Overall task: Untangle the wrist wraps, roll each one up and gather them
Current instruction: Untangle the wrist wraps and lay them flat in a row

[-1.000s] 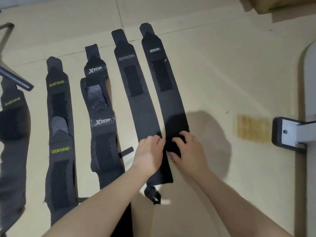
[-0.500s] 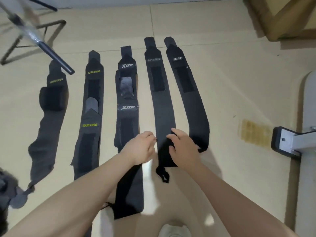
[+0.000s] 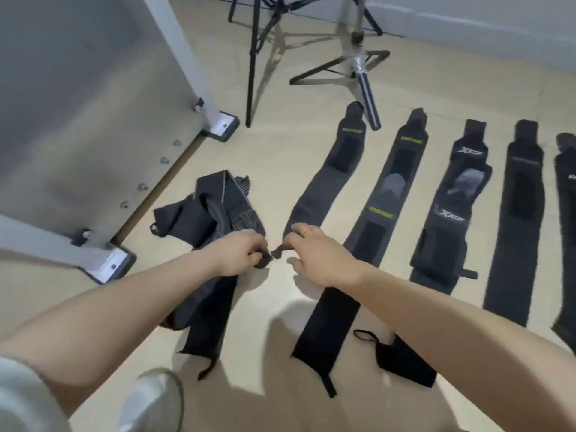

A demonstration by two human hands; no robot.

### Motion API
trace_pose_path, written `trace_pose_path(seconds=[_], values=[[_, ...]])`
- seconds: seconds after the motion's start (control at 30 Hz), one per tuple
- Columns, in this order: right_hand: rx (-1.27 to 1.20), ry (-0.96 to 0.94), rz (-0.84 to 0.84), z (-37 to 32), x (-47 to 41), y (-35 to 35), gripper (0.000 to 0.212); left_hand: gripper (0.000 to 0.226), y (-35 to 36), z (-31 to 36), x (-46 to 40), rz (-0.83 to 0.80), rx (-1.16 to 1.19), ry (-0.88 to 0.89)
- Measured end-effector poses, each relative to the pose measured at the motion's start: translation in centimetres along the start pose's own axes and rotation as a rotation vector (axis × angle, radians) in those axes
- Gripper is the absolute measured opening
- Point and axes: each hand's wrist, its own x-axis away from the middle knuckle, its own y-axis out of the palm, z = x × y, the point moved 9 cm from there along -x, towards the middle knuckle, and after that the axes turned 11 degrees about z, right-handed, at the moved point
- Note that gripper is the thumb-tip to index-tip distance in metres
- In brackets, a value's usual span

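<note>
Several black wrist wraps lie flat in a row on the beige floor: a plain one with yellow lettering (image 3: 324, 194), another yellow-lettered one (image 3: 386, 198), an XTEP wrap (image 3: 452, 210) and two more (image 3: 517, 219) at the right. A tangled heap of black wraps (image 3: 212, 210) lies to the left. My left hand (image 3: 240, 252) grips a black strap end of the heap. My right hand (image 3: 314, 247) pinches a small black strap end right beside it, just left of the leftmost flat wrap.
A grey metal cabinet panel (image 3: 78, 120) with white bracket feet (image 3: 106, 266) stands at the left. A black tripod (image 3: 280, 42) and a second stand with a black handle (image 3: 367, 98) stand behind the wraps. My white shoe (image 3: 152, 400) is at the bottom.
The view swung left from the right end of the row to the tangled heap. Both hands left the flat wraps at the right and took hold of strap ends at the heap.
</note>
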Motion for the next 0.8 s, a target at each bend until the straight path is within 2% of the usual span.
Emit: trace_pose_path(seconds=[0.1, 0.23, 0.33, 0.4, 0.5, 0.6, 0.7, 0.8], values=[[-0.009, -0.006, -0.058, -4.4, -4.6, 2.4, 0.035, 0.035, -0.9, -6.6, 1.2, 0.020, -0.007, -0.028], [-0.072, 0.153, -0.158, -6.4, -7.0, 8.9, 0.029, 0.037, -0.7, -15.5, 2.8, 0.136, 0.066, -0.157], [-0.056, 0.212, -0.241, -7.9, -7.5, 13.2, 0.034, 0.035, 1.4, -21.0, 4.4, 0.167, 0.169, -0.290], [-0.064, 0.268, -0.238, -8.9, -8.1, 15.0, 0.039, 0.034, 2.9, -22.8, 5.1, 0.163, 0.256, -0.328], [-0.029, 0.383, -0.186, -10.1, -9.0, 16.9, 0.040, 0.034, 4.7, -23.0, 5.2, 0.120, 0.367, -0.299], [0.105, 0.449, -0.117, -10.5, -8.9, 17.5, 0.046, 0.046, 6.1, -22.5, 4.6, 0.081, 0.446, -0.267], [0.218, 0.490, -0.052, -9.4, -7.7, 17.0, 0.047, 0.056, 6.0, -21.1, 3.8, 0.122, 0.294, -0.137], [0.175, 0.574, -0.039, -7.7, -6.4, 16.4, 0.034, 0.047, 4.0, -18.3, 3.4, 0.315, 0.094, 0.093]])
